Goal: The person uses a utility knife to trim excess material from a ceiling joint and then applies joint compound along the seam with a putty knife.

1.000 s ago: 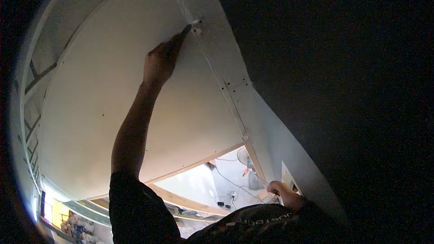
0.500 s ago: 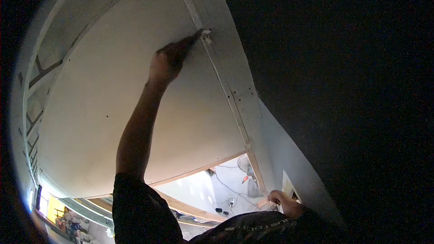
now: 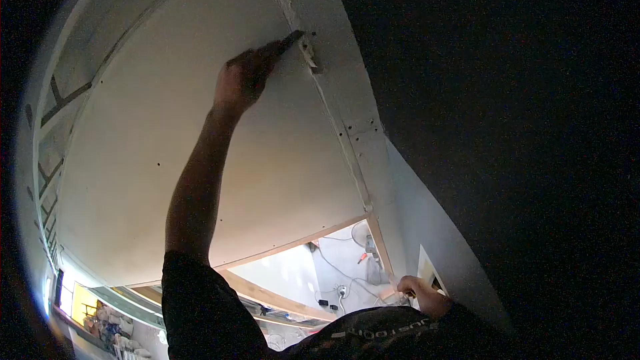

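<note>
Raised against a large pale panel (image 3: 167,120), my left hand (image 3: 240,81) is closed around a thin dark tool (image 3: 291,40). The tool's tip touches or nearly touches the long seam (image 3: 333,117), beside a rough patch of whitish filler (image 3: 307,55). My right hand (image 3: 425,295) is low at the right, near my shirt (image 3: 373,333), with its fingers curled. What it holds, if anything, is too small and blurred to make out.
Below the panel, a wood-framed opening (image 3: 380,243) shows cables and a small red-orange object (image 3: 362,258). Dark screw holes (image 3: 350,127) dot the strip beside the seam. Piled items (image 3: 113,327) lie at the lower left. Darkness covers the right side.
The tool has shifted slightly up and left along the seam, and more of the filler patch shows below its tip. My right hand has hardly moved.
</note>
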Available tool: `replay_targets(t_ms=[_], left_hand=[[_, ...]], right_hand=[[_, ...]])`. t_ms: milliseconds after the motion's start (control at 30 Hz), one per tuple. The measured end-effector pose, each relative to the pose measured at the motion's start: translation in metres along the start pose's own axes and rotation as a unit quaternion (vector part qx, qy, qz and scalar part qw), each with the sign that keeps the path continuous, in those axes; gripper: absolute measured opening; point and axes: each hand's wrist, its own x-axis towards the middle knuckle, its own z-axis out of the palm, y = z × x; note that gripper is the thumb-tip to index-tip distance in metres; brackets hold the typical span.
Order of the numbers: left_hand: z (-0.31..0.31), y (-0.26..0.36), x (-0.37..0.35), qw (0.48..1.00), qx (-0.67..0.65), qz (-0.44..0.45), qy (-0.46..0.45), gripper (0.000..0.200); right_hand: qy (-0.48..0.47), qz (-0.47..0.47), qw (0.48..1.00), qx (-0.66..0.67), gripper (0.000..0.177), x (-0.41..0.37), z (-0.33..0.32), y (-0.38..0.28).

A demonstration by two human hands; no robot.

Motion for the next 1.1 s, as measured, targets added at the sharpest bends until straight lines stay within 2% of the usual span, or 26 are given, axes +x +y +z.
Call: replay_targets(t_ms=[67, 100, 167, 267, 333, 467, 533, 667, 700, 733, 833, 867, 933, 1100], left_hand=[[-0.003, -0.007, 0.008, 0.999, 0.025, 0.022, -0.014, 0.037], [-0.002, -0.015, 0.010, 0.999, 0.007, 0.016, -0.034, 0.037], [-0.010, -0.008, 0.016, 0.998, -0.014, 0.011, -0.054, 0.038], [-0.015, -0.004, 0.017, 0.996, -0.036, -0.040, -0.077, 0.035], [-0.013, -0.011, 0.017, 0.997, -0.005, 0.001, -0.077, 0.033], [-0.016, -0.001, 0.004, 0.992, -0.046, -0.058, -0.099, 0.031], [-0.001, -0.004, -0.006, 0.997, -0.016, -0.045, -0.055, 0.031], [0.003, -0.003, -0.009, 0.999, -0.040, -0.010, -0.021, 0.029], [0.001, -0.001, -0.011, 0.998, -0.048, -0.037, -0.021, 0.029], [0.000, -0.001, -0.011, 0.996, -0.058, -0.064, -0.022, 0.029], [0.004, -0.008, -0.004, 1.000, -0.011, -0.022, 0.005, 0.030], [0.003, -0.007, -0.004, 1.000, -0.010, -0.023, 0.006, 0.030], [0.000, 0.000, -0.001, 0.994, -0.037, -0.090, -0.050, 0.031], [0.000, 0.016, 0.002, 0.998, -0.032, -0.048, -0.021, 0.032]], right_hand=[[0.016, 0.004, 1.000, -0.004, 0.070, 0.005, -0.004, -0.035], [-0.011, 0.015, 1.000, -0.018, 0.069, 0.012, -0.010, -0.052], [-0.037, 0.028, 0.998, -0.031, 0.068, 0.013, -0.010, -0.051], [0.027, -0.022, 0.999, 0.001, 0.068, 0.008, -0.001, -0.028], [0.012, -0.037, 0.999, -0.030, 0.069, 0.007, -0.004, -0.025], [-0.011, -0.016, 0.999, -0.028, 0.067, 0.005, -0.004, -0.015], [-0.017, -0.016, 1.000, 0.012, 0.059, 0.000, 0.005, 0.015], [-0.023, -0.038, 0.997, 0.069, 0.043, 0.014, 0.004, 0.061], [-0.021, -0.047, 0.997, 0.063, 0.043, 0.015, 0.002, 0.063], [-0.021, -0.032, 0.999, 0.013, 0.052, 0.011, 0.001, 0.046], [-0.002, -0.007, 1.000, -0.014, 0.066, 0.001, 0.000, 0.007], [-0.011, -0.009, 1.000, -0.018, 0.066, 0.003, -0.001, 0.009], [-0.026, -0.013, 0.999, -0.025, 0.065, 0.005, -0.004, 0.012], [-0.027, -0.023, 0.999, -0.022, 0.065, 0.005, -0.005, 0.004]])
